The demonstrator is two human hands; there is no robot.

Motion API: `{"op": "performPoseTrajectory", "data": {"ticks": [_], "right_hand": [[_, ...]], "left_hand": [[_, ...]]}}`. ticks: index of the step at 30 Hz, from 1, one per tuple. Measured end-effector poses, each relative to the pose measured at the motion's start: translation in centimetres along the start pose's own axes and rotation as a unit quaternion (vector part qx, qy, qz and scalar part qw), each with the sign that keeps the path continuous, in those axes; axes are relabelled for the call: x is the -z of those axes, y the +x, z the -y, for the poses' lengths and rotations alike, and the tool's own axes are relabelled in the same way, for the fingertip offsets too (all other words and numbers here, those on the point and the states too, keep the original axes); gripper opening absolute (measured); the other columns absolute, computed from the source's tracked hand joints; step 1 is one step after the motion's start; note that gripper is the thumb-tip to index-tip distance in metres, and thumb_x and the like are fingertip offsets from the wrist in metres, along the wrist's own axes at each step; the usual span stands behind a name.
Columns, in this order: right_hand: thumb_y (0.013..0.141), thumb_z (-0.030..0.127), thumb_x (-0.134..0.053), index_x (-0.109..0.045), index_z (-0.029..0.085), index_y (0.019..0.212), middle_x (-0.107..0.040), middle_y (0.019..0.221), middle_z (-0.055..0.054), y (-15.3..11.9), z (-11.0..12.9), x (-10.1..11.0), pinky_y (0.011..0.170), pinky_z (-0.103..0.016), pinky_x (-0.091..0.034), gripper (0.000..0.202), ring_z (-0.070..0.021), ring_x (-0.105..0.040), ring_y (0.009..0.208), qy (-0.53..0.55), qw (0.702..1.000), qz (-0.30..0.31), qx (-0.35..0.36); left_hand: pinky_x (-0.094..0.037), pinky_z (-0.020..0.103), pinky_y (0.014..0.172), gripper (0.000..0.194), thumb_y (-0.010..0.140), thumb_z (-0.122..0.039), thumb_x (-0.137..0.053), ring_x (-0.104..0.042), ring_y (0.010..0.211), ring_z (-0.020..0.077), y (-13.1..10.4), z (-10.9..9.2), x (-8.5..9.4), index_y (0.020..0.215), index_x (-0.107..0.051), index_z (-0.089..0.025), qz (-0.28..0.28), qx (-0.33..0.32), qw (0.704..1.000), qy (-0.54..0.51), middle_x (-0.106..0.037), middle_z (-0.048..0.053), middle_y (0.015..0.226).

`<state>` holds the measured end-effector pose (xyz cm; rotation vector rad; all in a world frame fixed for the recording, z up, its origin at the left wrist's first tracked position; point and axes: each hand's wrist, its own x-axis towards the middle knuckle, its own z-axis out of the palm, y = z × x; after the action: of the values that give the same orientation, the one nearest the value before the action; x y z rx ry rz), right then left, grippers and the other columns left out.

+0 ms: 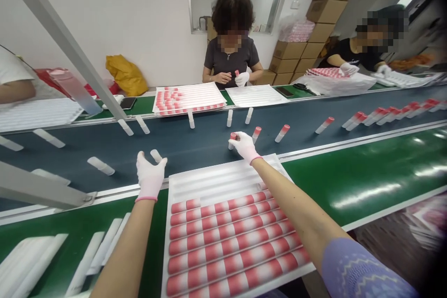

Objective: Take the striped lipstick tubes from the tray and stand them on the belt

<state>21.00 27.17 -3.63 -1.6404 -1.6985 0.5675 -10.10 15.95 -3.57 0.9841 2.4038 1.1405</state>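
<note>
Pinching a red-topped tube in the gloved right hand, spreading the left hand around a white tube
Held roughly upright at the dark conveyor belt, just beyond the ribbed white tray, gripped between thumb and fingertips near the red end; cannot tell whether lifted clear or resting on the belt. Parting left thumb and fingers on either side of the white tube; cannot tell whether touching. Probably light and fairly stiff, likely smooth enough to slip under cloth gloves, apt to topple from so narrow an end or roll once laid flat. Best taken around the upper barrel, thumb opposite fingertips, with modest pressure to avoid denting the wall or scuffing the colour
</note>
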Motion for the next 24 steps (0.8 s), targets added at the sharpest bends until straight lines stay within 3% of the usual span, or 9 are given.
{"op": "performPoseTrajectory", "data": {"ticks": [4, 6, 8, 10, 12, 15, 18, 20, 24], "right_hand": [[0.082, 0.026, -0.065, -0.061, 0.016, 0.127, -0.065, 0.119, -0.014, -2.9, -2.7, 4.1, 0.094, -0.042, -0.051, 0.046, -0.0254, -0.064, 0.102, -0.075, 0.997, 0.02, 0.008], [0.084, 0.021, -0.061, -0.067, 0.017, 0.115, -0.064, 0.123, -0.015, -5.8, -4.1, 7.1, 0.1, -0.046, -0.047, 0.031, -0.0283, -0.06, 0.109, -0.11, 0.992, 0.046, 0.032], [0.083, 0.018, -0.061, -0.071, 0.018, 0.09, -0.067, 0.116, -0.014, -8.9, -5.4, 9.6, 0.102, -0.048, -0.044, 0.012, -0.0307, -0.056, 0.113, -0.136, 0.985, 0.086, 0.061], [0.084, 0.018, -0.061, -0.069, 0.02, 0.077, -0.069, 0.106, -0.011, -11.5, -6.4, 11.1, 0.103, -0.047, -0.043, 0.011, -0.0306, -0.055, 0.114, -0.147, 0.978, 0.118, 0.087], [0.087, 0.02, -0.057, -0.068, 0.021, 0.079, -0.068, 0.101, -0.01, -13.2, -7.1, 11.6, 0.102, -0.045, -0.043, 0.014, -0.0295, -0.053, 0.117, -0.143, 0.976, 0.128, 0.102], [0.089, 0.021, -0.055, -0.066, 0.02, 0.083, -0.065, 0.097, -0.01, -14.0, -7.2, 11.3, 0.096, -0.043, -0.047, 0.012, -0.0287, -0.055, 0.114, -0.119, 0.98, 0.123, 0.106], [0.089, 0.025, -0.056, -0.064, 0.021, 0.084, -0.065, 0.088, -0.007, -14.3, -5.8, 10.5, 0.084, -0.039, -0.052, 0.011, -0.0247, -0.062, 0.093, -0.087, 0.981, 0.136, 0.11], [0.094, 0.033, -0.053, -0.063, 0.021, 0.092, -0.067, 0.089, -0.006, -14.8, -3.5, 10.1, 0.073, -0.036, -0.053, 0.015, -0.0208, -0.063, 0.081, -0.038, 0.984, 0.137, 0.104], [0.092, 0.043, -0.061, -0.061, 0.021, 0.104, -0.07, 0.1, -0.006, -16.4, 3.1, 10.0, 0.059, -0.028, -0.048, 0.026, -0.0156, -0.061, 0.074, 0.209, 0.966, 0.145, 0.051]], "left_hand": [[-0.045, 0.052, 0.103, 0.039, 0.08, -0.03, -0.066, -0.063, 0.114, 0.0371, 1.2, 0.6, -1.1, 0.115, -0.064, -0.013, 0.054, 0.002, 0.999, -0.004, -0.071, 0.018, 0.11], [-0.045, 0.048, 0.103, 0.028, 0.083, -0.029, -0.061, -0.066, 0.107, 0.0325, 1.0, 0.7, -1.0, 0.106, -0.067, -0.016, 0.075, -0.019, 0.997, -0.019, -0.073, 0.013, 0.096], [-0.045, 0.042, 0.105, 0.031, 0.086, -0.032, -0.056, -0.066, 0.106, 0.027, -0.2, 0.6, -0.5, 0.113, -0.066, -0.018, 0.091, -0.052, 0.993, -0.045, -0.074, 0.008, 0.097], [-0.045, 0.037, 0.104, 0.036, 0.089, -0.036, -0.053, -0.066, 0.106, 0.0237, -2.5, 0.1, 0.2, 0.119, -0.065, -0.019, 0.113, -0.098, 0.985, -0.082, -0.073, 0.006, 0.103], [-0.046, 0.037, 0.102, 0.04, 0.09, -0.041, -0.054, -0.065, 0.105, 0.024, -5.8, -0.7, 0.9, 0.121, -0.065, -0.019, 0.159, -0.136, 0.968, -0.141, -0.072, 0.007, 0.107], [-0.048, 0.04, 0.099, 0.045, 0.091, -0.047, -0.056, -0.064, 0.103, 0.0245, -11.3, -1.9, 1.5, 0.123, -0.062, -0.016, 0.289, -0.135, 0.907, -0.274, -0.069, 0.009, 0.107], [-0.052, 0.039, 0.092, 0.049, 0.09, -0.049, -0.059, -0.062, 0.095, 0.0208, -15.5, -2.4, 1.6, 0.125, -0.058, -0.016, 0.411, -0.07, 0.812, -0.409, -0.064, 0.008, 0.102], [-0.053, 0.034, 0.081, 0.051, 0.089, -0.05, -0.062, -0.059, 0.082, 0.0161, -17.3, -2.4, 1.7, 0.128, -0.055, -0.017, 0.447, -0.026, 0.768, -0.457, -0.06, 0.005, 0.096], [-0.046, 0.026, 0.06, 0.042, 0.094, -0.048, -0.057, -0.048, 0.062, 0.0089, -19.0, -2.2, 2.2, 0.125, -0.054, -0.02, 0.466, -0.021, 0.77, -0.435, -0.054, 0.0, 0.088]]}}
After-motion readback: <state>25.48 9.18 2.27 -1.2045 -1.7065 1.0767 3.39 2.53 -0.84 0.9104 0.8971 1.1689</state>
